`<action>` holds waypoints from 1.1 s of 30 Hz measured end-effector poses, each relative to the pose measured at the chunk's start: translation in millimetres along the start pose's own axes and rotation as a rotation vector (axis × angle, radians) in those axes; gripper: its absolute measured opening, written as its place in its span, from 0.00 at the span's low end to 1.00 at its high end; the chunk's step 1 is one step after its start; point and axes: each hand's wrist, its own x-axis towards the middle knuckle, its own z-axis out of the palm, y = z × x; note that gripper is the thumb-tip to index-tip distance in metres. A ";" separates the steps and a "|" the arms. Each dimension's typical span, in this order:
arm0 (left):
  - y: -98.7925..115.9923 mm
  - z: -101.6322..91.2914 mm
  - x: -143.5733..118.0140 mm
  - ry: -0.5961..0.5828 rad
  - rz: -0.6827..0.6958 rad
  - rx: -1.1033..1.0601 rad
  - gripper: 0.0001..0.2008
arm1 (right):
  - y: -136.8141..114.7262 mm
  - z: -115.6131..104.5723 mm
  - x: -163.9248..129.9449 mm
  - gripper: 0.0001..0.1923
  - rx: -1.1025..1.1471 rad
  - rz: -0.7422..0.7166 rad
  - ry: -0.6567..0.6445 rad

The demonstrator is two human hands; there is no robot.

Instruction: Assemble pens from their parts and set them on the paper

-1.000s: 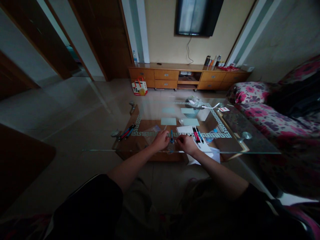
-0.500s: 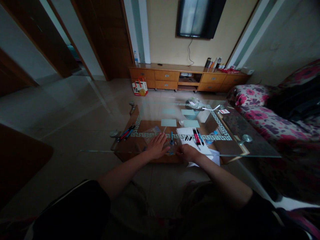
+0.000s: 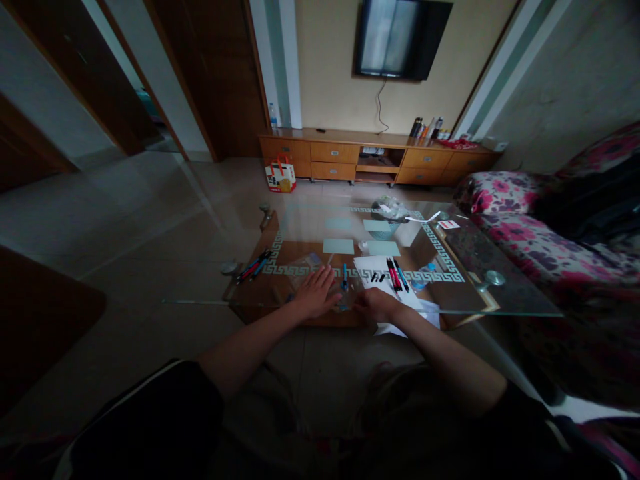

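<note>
My left hand [image 3: 315, 293] lies palm down near the front edge of the glass table [image 3: 310, 217], its fingers stretched out. My right hand [image 3: 375, 305] is curled at the near left corner of the white paper [image 3: 367, 268]; what its fingers hold, if anything, is hidden. Between the hands lies a blue pen [image 3: 345, 275], with tiny parts around it too small to name. On the paper rest red and dark pens [image 3: 393, 275], a blue pen [image 3: 401, 276] and small black pieces [image 3: 378, 277]. More pens [image 3: 253, 265] are bundled at the table's left edge.
A bowl with a plastic bag [image 3: 390, 212] stands on the far side of the table, near a white and red card [image 3: 449, 225]. Beyond are a wooden TV cabinet [image 3: 334, 152] and a carrier bag [image 3: 281, 177]. A flowered sofa [image 3: 520, 207] stands at the right.
Almost nothing differs. Both hands keep their places and the pens lie as before; the whole view has shifted very slightly.
</note>
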 end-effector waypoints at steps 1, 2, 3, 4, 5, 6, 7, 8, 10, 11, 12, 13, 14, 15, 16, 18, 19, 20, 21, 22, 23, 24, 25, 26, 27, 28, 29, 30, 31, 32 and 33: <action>-0.4 0.6 0.2 0.001 0.000 -0.004 0.40 | 0.4 0.2 0.2 0.13 0.004 -0.001 0.003; -0.7 1.2 0.5 0.002 0.001 -0.007 0.40 | 0.8 0.4 0.5 0.12 0.008 -0.003 0.006; -1.0 1.7 0.6 0.005 0.001 -0.009 0.40 | 1.2 0.7 0.8 0.12 0.010 -0.004 0.009; -1.2 2.1 0.7 0.009 0.001 -0.011 0.40 | 1.6 1.1 1.1 0.12 0.010 -0.006 0.012; -1.4 2.3 0.7 0.014 0.001 -0.011 0.40 | 1.9 1.5 1.3 0.12 0.009 -0.009 0.015; -1.5 2.3 0.7 0.016 0.001 -0.012 0.40 | 2.1 1.8 1.5 0.11 0.008 -0.012 0.017; -1.6 1.9 0.5 0.017 0.003 -0.012 0.40 | 2.3 2.1 1.5 0.11 0.009 -0.014 0.019; -1.5 1.3 0.4 0.017 0.006 -0.013 0.40 | 2.3 2.2 1.4 0.11 0.010 -0.017 0.020; -1.3 -0.8 0.4 0.017 0.015 -0.012 0.40 | 2.1 2.0 1.4 0.13 0.005 -0.028 0.024; -1.0 -2.2 0.7 0.018 0.020 -0.012 0.40 | 2.0 1.6 1.6 0.16 -0.001 -0.033 0.032; -0.5 -3.9 1.1 0.023 0.024 -0.012 0.40 | 2.1 1.1 2.0 0.18 -0.010 -0.038 0.047; 0.1 -5.8 1.8 0.034 0.027 -0.014 0.40 | 2.2 0.3 2.6 0.21 -0.022 -0.043 0.070; 0.9 -7.9 2.4 0.045 0.033 -0.017 0.40 | 2.6 -0.6 3.6 0.22 -0.035 -0.047 0.102; 2.0 -10.3 3.1 0.061 0.040 -0.022 0.40 | 3.2 -1.5 4.7 0.21 -0.047 -0.048 0.137; 3.2 -12.9 3.6 0.075 0.049 -0.028 0.40 | 4.0 -2.5 5.9 0.18 -0.057 -0.046 0.170; 6.0 -18.3 3.9 0.086 0.082 -0.040 0.37 | 5.7 -4.3 8.2 0.13 -0.066 -0.034 0.221; 7.5 -20.9 3.8 0.083 0.105 -0.043 0.35 | 6.5 -5.0 9.1 0.12 -0.068 -0.026 0.235; 8.9 -23.2 3.5 0.077 0.131 -0.045 0.33 | 7.1 -5.5 9.7 0.12 -0.070 -0.016 0.242; 10.2 -25.0 3.1 0.072 0.152 -0.045 0.31 | 7.4 -5.9 10.0 0.13 -0.075 -0.009 0.250; 11.3 -26.2 2.7 0.064 0.170 -0.044 0.29 | 7.5 -6.2 10.0 0.14 -0.084 -0.006 0.257; 12.2 -26.7 2.4 0.058 0.183 -0.042 0.28 | 7.3 -6.4 9.8 0.15 -0.098 -0.005 0.263; 12.8 -26.5 2.4 0.052 0.190 -0.041 0.27 | 6.7 -6.5 9.3 0.16 -0.114 -0.005 0.265; 13.2 -25.6 2.5 0.050 0.191 -0.040 0.27 | 5.9 -6.5 8.8 0.17 -0.132 -0.006 0.263; 13.4 -24.4 3.0 0.051 0.190 -0.040 0.26 | 4.9 -6.6 8.2 0.18 -0.147 -0.009 0.257; 13.4 -22.9 3.6 0.056 0.187 -0.043 0.25 | 3.8 -6.6 7.6 0.19 -0.162 -0.011 0.246; 13.2 -21.5 4.5 0.066 0.182 -0.048 0.24 | 2.6 -6.8 7.1 0.20 -0.175 -0.013 0.235; 13.0 -20.4 5.4 0.078 0.179 -0.056 0.23 | 1.4 -6.9 6.6 0.20 -0.185 -0.017 0.225; 12.6 -19.8 6.4 0.092 0.177 -0.065 0.22 | 0.3 -7.2 6.2 0.21 -0.193 -0.020 0.217; 12.1 -19.8 7.4 0.106 0.177 -0.075 0.21 | -0.7 -7.5 5.8 0.21 -0.196 -0.022 0.212; 11.6 -20.4 8.2 0.121 0.177 -0.086 0.20 | -1.7 -7.8 5.5 0.21 -0.196 -0.025 0.210; 11.1 -21.6 9.0 0.133 0.178 -0.097 0.18 | -2.5 -8.1 5.2 0.21 -0.193 -0.028 0.211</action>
